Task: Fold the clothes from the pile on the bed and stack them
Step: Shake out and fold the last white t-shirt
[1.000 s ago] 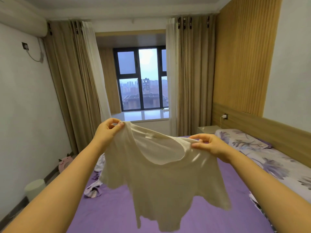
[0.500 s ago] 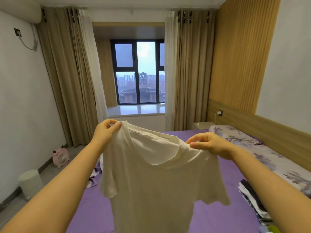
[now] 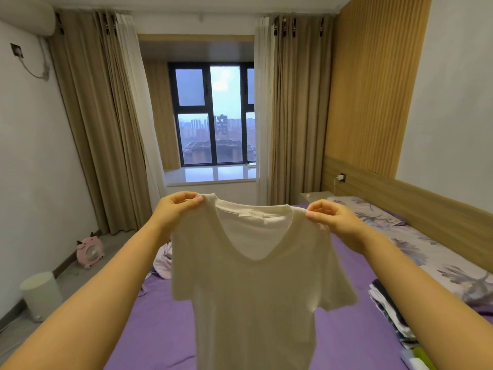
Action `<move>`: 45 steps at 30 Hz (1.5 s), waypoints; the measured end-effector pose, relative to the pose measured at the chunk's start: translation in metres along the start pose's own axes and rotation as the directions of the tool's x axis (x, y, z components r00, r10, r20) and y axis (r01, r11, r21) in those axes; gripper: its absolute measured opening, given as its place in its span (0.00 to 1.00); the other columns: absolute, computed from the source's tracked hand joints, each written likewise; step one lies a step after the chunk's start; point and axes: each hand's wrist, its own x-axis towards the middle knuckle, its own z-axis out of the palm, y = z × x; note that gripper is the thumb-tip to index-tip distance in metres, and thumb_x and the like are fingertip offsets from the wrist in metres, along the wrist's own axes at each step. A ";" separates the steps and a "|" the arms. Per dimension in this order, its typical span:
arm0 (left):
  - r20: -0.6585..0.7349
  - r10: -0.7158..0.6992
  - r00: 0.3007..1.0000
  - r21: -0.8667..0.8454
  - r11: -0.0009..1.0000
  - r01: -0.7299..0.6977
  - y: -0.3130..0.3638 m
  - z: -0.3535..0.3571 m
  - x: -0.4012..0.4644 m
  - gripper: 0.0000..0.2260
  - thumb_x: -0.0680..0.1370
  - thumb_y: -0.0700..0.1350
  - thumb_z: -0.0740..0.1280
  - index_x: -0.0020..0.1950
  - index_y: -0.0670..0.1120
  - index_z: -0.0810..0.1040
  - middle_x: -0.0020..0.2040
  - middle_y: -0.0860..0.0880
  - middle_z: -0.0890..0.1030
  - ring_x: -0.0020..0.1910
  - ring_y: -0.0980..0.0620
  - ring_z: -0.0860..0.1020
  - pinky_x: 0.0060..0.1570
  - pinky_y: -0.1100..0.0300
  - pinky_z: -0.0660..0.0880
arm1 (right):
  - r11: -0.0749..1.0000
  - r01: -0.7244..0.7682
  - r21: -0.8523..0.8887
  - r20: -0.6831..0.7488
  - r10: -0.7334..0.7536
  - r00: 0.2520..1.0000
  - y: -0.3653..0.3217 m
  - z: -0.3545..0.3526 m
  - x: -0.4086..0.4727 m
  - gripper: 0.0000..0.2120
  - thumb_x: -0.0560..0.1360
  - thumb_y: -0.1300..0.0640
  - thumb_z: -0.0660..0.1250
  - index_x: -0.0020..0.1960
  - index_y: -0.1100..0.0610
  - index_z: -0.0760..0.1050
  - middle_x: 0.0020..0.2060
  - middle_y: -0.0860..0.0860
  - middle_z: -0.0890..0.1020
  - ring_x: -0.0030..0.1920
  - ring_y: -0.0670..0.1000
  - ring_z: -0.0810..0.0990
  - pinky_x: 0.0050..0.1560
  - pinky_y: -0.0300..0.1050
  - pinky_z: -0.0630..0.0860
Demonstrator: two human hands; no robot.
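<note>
**White T-shirt held up by its shoulders, ready to be laid down and folded**

The white T-shirt point(image 3: 253, 284) hangs in the air at the centre of the view, above the purple bed sheet point(image 3: 160, 329), its V-neck and inner label facing the camera and both short sleeves drooping at 9 and 3 o'clock of its body. It touches nothing but the hands. Held this way, its own weight pulls the cloth straight and shows which side is which, probably so it can be lowered flat onto the bed without wrinkles.

The left hand point(image 3: 177, 209) pinches the shoulder seam at about 10 o'clock of the shirt, thumb and curled fingers closed on the fabric. The right hand point(image 3: 336, 220) does the same at about 2 o'clock, its fingertips closed on the other shoulder. The two grips sit level and well apart, which keeps the neckline stretched.

Outward, at 4 o'clock near the frame's right edge, a stack of folded clothes point(image 3: 392, 316) lies on the bed beside the floral bedding point(image 3: 426, 252); that is likely where this shirt will end up. At 9 o'clock, partly hidden behind the shirt and left forearm, crumpled cloth point(image 3: 164, 260) marks what seems to be the remaining pile. On the floor at far left stand a pink fan point(image 3: 89, 251) and a white bin point(image 3: 41, 295).
</note>
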 end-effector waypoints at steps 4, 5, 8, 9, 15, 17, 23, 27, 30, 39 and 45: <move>0.013 0.003 1.000 -0.018 1.000 -0.003 0.007 0.005 -0.001 0.06 0.74 0.52 0.71 0.48 0.52 0.84 0.48 0.51 0.83 0.52 0.48 0.78 0.51 0.51 0.77 | 0.997 0.075 -0.036 -0.208 -0.081 0.975 0.004 0.006 0.003 0.03 0.77 0.53 0.67 0.45 0.50 0.78 0.41 0.47 0.81 0.44 0.47 0.78 0.43 0.39 0.72; 0.016 0.012 1.000 -0.008 1.000 -0.012 0.007 0.006 0.000 0.05 0.74 0.52 0.71 0.47 0.54 0.84 0.47 0.52 0.83 0.52 0.49 0.78 0.50 0.51 0.76 | 0.992 0.082 -0.100 -0.235 -0.104 0.967 0.004 0.006 0.002 0.03 0.78 0.53 0.66 0.46 0.49 0.77 0.42 0.46 0.81 0.44 0.45 0.77 0.41 0.37 0.71; 0.019 0.034 0.999 0.029 0.999 -0.035 0.008 0.009 0.001 0.03 0.74 0.52 0.71 0.44 0.57 0.84 0.44 0.56 0.83 0.50 0.52 0.77 0.46 0.56 0.75 | 0.936 0.085 -0.342 -0.133 -0.137 0.982 0.000 0.005 0.000 0.05 0.77 0.49 0.66 0.51 0.46 0.79 0.46 0.40 0.79 0.47 0.40 0.77 0.41 0.32 0.69; 0.018 0.037 0.999 0.033 0.999 -0.038 0.008 0.010 0.000 0.03 0.74 0.52 0.71 0.42 0.58 0.84 0.42 0.58 0.83 0.50 0.53 0.77 0.44 0.58 0.74 | 0.928 0.080 -0.363 -0.082 -0.118 0.990 -0.002 0.005 -0.001 0.06 0.75 0.48 0.68 0.52 0.45 0.80 0.47 0.39 0.79 0.49 0.40 0.77 0.41 0.32 0.69; 0.008 0.031 0.999 0.035 0.999 -0.031 0.004 0.009 -0.006 0.02 0.74 0.52 0.71 0.42 0.58 0.84 0.45 0.58 0.83 0.50 0.54 0.77 0.45 0.58 0.74 | 0.966 0.118 -0.231 -0.141 -0.153 0.978 -0.004 0.009 0.000 0.05 0.77 0.52 0.67 0.50 0.45 0.81 0.50 0.45 0.78 0.51 0.43 0.75 0.46 0.34 0.69; 0.017 0.029 0.999 0.035 0.999 -0.030 0.002 0.008 -0.010 0.02 0.75 0.51 0.71 0.44 0.57 0.83 0.46 0.55 0.82 0.50 0.52 0.78 0.48 0.55 0.75 | 0.986 0.127 -0.112 -0.203 -0.148 0.968 -0.007 0.011 0.002 0.05 0.78 0.54 0.66 0.50 0.46 0.80 0.51 0.47 0.79 0.52 0.45 0.76 0.46 0.36 0.71; 0.025 0.102 0.995 0.174 0.979 -0.105 -0.004 0.009 -0.019 0.05 0.81 0.49 0.62 0.51 0.51 0.76 0.43 0.49 0.76 0.43 0.52 0.74 0.39 0.62 0.73 | 0.947 0.140 -0.291 -0.236 -0.212 0.948 -0.004 0.025 0.003 0.06 0.80 0.50 0.60 0.49 0.43 0.75 0.36 0.44 0.76 0.39 0.43 0.75 0.36 0.33 0.68; 0.049 0.032 0.998 0.139 0.990 -0.038 -0.014 0.006 -0.028 0.08 0.82 0.47 0.59 0.55 0.46 0.74 0.46 0.43 0.77 0.42 0.49 0.75 0.39 0.59 0.74 | 0.958 0.090 -0.272 -0.157 -0.137 0.978 -0.002 0.027 0.001 0.06 0.79 0.50 0.64 0.52 0.48 0.78 0.42 0.49 0.80 0.42 0.47 0.78 0.38 0.36 0.72; 0.183 -0.099 0.978 0.073 0.994 0.086 -0.022 -0.005 -0.034 0.07 0.81 0.48 0.63 0.53 0.47 0.78 0.43 0.48 0.81 0.37 0.55 0.79 0.33 0.63 0.77 | 0.986 -0.042 -0.164 -0.016 0.040 0.999 -0.002 0.019 -0.002 0.05 0.76 0.51 0.68 0.50 0.49 0.81 0.45 0.49 0.83 0.44 0.46 0.80 0.41 0.37 0.76; 0.613 -0.483 0.626 0.245 0.869 0.430 -0.073 -0.018 -0.015 0.12 0.73 0.51 0.70 0.54 0.46 0.80 0.48 0.45 0.82 0.45 0.49 0.80 0.42 0.57 0.80 | 0.892 -0.382 -0.242 0.338 0.446 0.828 0.030 -0.004 0.023 0.16 0.71 0.47 0.69 0.54 0.54 0.80 0.49 0.53 0.83 0.46 0.48 0.82 0.43 0.42 0.79; 0.324 -0.512 0.796 0.350 0.846 0.403 -0.172 0.055 -0.018 0.09 0.77 0.49 0.69 0.46 0.44 0.82 0.40 0.49 0.81 0.38 0.53 0.77 0.40 0.60 0.75 | 0.776 -0.460 -0.431 0.195 0.578 0.792 0.137 0.042 0.046 0.09 0.72 0.49 0.72 0.40 0.54 0.78 0.33 0.46 0.79 0.33 0.46 0.76 0.30 0.37 0.71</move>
